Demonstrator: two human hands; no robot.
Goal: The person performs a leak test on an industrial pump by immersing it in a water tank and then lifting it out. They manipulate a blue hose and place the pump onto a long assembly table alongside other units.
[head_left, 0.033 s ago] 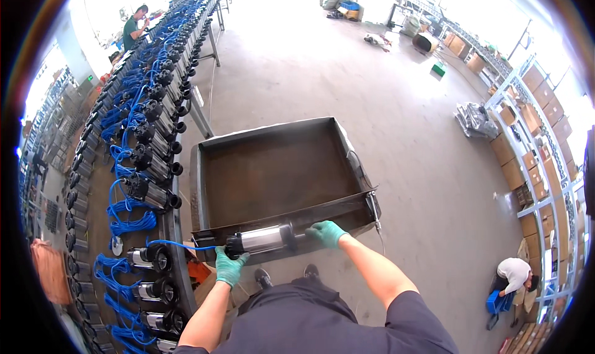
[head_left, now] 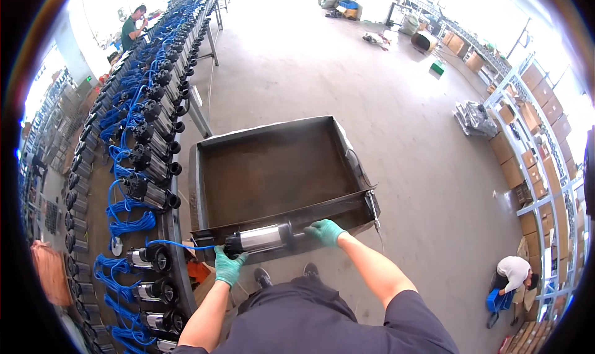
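A submersible pump (head_left: 259, 238) with a silver cylindrical body and black ends lies sideways along the near ledge of a dark metal tank. Its blue cable (head_left: 186, 245) runs left to the bench. My left hand (head_left: 229, 265), in a green glove, is closed around the black left end. At the pump's other end my gloved right hand (head_left: 325, 232) has its fingers wrapped round a short grey rod-like piece that meets the black cap. Most of that piece is hidden by the fingers.
The rectangular tank (head_left: 202, 186) holds murky brown liquid. To my left a long bench carries rows of similar pumps (head_left: 149, 190) with coiled blue cables (head_left: 133, 222). Shelves with cartons (head_left: 512, 172) stand on the right, where a person (head_left: 514, 274) bends over. Another person (head_left: 131, 29) works beyond the bench.
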